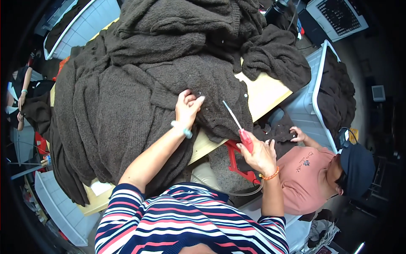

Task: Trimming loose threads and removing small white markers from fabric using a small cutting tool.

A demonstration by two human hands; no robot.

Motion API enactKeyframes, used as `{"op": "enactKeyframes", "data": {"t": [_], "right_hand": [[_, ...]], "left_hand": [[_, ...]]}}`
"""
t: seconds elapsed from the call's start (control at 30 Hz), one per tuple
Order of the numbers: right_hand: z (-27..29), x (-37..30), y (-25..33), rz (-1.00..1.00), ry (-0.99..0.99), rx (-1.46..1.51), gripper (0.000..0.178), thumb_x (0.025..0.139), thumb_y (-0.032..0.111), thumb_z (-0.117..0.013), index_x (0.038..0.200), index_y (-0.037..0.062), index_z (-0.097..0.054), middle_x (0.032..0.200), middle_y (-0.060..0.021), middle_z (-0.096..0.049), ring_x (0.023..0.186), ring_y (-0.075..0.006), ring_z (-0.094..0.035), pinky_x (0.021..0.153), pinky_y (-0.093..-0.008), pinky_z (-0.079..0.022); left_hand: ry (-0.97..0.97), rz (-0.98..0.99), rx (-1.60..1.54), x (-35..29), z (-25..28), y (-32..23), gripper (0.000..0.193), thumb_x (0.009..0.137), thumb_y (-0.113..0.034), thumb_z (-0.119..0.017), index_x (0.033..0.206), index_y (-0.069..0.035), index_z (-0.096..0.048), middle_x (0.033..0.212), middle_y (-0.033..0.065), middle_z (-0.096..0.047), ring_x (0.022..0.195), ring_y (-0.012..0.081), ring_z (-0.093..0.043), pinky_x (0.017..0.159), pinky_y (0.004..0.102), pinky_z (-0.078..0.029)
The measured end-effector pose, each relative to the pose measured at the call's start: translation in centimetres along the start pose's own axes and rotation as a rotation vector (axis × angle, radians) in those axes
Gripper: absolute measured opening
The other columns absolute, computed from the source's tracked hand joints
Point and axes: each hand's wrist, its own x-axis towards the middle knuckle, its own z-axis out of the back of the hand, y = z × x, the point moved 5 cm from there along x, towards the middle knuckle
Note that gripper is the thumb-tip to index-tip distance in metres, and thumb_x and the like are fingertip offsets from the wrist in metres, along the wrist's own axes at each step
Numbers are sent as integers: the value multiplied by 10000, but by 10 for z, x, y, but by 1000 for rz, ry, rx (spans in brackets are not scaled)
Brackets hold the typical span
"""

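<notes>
Dark brown knit garments lie heaped over the table before me. My left hand is over the garment's near right part, fingers curled and thumb tip drawn toward them. What they pinch, if anything, is too small to make out. Small pale buttons or bits dot the cloth, one of them a whitish button near its right edge. My right hand grips a red-handled tool with a long thin metal rod. The rod points up and left over the garment, toward my left hand. My fingers partly cover the handle.
A pale tabletop shows right of the heap. A person in a pink top sits close at my right, handling dark cloth. A thin hose curves under my right hand. Light plastic bins, one at right, stand around the table.
</notes>
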Motion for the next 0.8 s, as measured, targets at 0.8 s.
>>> {"op": "enactKeyframes", "data": {"t": [0.8], "right_hand": [[-33, -3, 6, 87, 145, -263, 323, 896, 346, -620, 1094, 92, -612, 856, -253, -674, 847, -459, -654, 785, -536, -513]], "left_hand": [[87, -46, 60, 35, 23, 38, 197, 880, -132, -736, 764, -90, -582, 700, -61, -539, 603, 33, -463, 556, 211, -390]]}}
